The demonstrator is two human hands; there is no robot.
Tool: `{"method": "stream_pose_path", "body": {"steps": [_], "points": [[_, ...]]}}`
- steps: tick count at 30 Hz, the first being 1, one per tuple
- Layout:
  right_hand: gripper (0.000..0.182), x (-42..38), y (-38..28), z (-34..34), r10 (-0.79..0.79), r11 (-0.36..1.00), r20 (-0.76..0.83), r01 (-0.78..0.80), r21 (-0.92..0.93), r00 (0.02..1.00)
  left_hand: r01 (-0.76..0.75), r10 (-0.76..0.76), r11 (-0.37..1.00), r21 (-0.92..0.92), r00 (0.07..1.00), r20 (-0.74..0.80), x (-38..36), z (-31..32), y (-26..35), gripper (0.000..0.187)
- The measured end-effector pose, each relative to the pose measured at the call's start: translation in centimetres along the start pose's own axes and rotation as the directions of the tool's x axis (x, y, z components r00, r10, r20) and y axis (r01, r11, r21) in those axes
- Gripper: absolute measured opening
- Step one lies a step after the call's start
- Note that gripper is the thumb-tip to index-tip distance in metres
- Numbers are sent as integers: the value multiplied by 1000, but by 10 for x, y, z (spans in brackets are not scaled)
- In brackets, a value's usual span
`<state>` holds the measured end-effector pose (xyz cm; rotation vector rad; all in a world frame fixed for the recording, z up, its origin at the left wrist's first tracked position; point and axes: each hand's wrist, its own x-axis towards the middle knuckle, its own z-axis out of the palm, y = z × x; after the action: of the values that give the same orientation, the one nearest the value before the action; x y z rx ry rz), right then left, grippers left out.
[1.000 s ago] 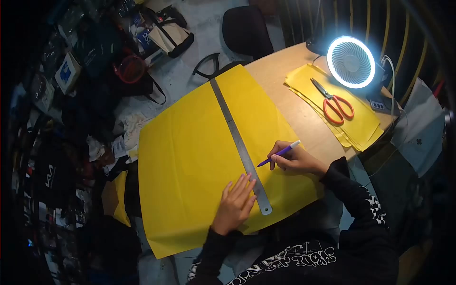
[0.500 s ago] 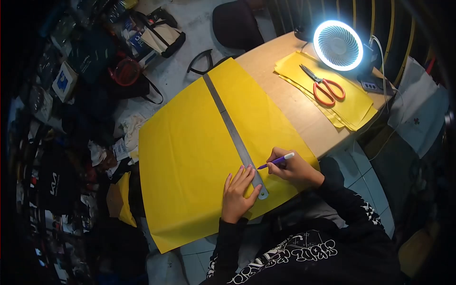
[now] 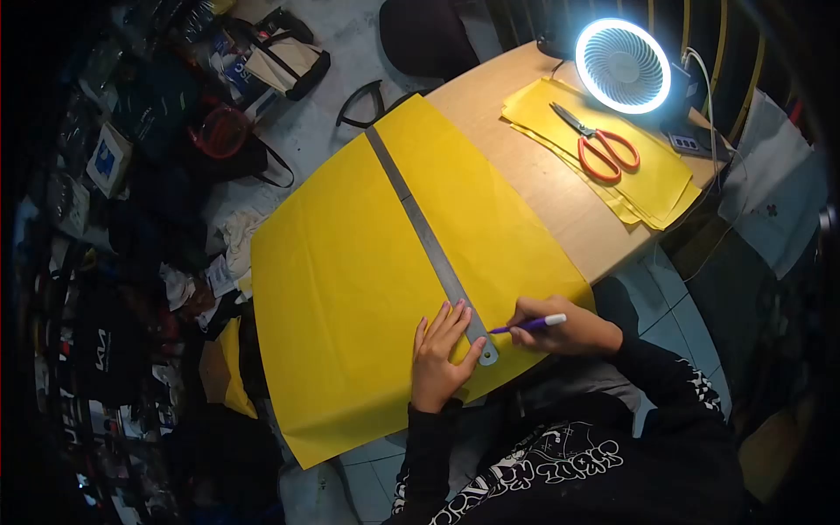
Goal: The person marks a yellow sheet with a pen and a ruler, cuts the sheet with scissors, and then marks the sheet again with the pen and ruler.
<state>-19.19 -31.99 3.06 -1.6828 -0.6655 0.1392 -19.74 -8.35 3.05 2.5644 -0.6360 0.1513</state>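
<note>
A large yellow sheet (image 3: 350, 262) covers much of the table and hangs past its near and left edges. Lengthwise across it lies a long metal ruler (image 3: 426, 236). My left hand (image 3: 440, 354) rests flat with fingers spread, its fingertips pressing on the ruler close to the near end. In my right hand (image 3: 569, 328) is a purple pen (image 3: 525, 326) with a white end, pinched between the fingers. The pen's tip is at the ruler's right edge, near the end with the hole. Any drawn line is too faint to make out.
Orange-handled scissors (image 3: 604, 149) lie on a stack of yellow sheets (image 3: 647, 188) at the table's far right. Behind them stands a lit ring-light fan (image 3: 623, 66) with a white cable. A dark chair (image 3: 429, 39) is beyond the table (image 3: 490, 105); bags and clutter fill the left floor.
My right hand with the pen has moved toward me and slightly right along the ruler's edge. My left hand stays on the ruler. The whole view has shifted a little.
</note>
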Motion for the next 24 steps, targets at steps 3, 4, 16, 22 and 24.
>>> {"method": "stream_pose_path", "body": {"steps": [3,4,16,22,24], "points": [[13,-17,-8,-5,52,997,89,-57,57,995,4,-4,1000,-7,1000,-1,0,0,0,47],[12,-23,-13,-9,84,992,128,-95,82,988,8,-8,1000,-9,1000,-2,0,0,0,46],[11,-28,-22,-18,305,925,-215,-236,297,928,12,-13,999,-44,1000,-14,-1,2,-4,49],[24,4,-22,-3,-143,952,-394,18,-305,908,-86,86,996,13,996,35,-8,-18,16,61],[30,9,-21,-2,-222,814,-298,9,-580,928,-101,98,993,67,994,45,-13,-16,15,63]]}}
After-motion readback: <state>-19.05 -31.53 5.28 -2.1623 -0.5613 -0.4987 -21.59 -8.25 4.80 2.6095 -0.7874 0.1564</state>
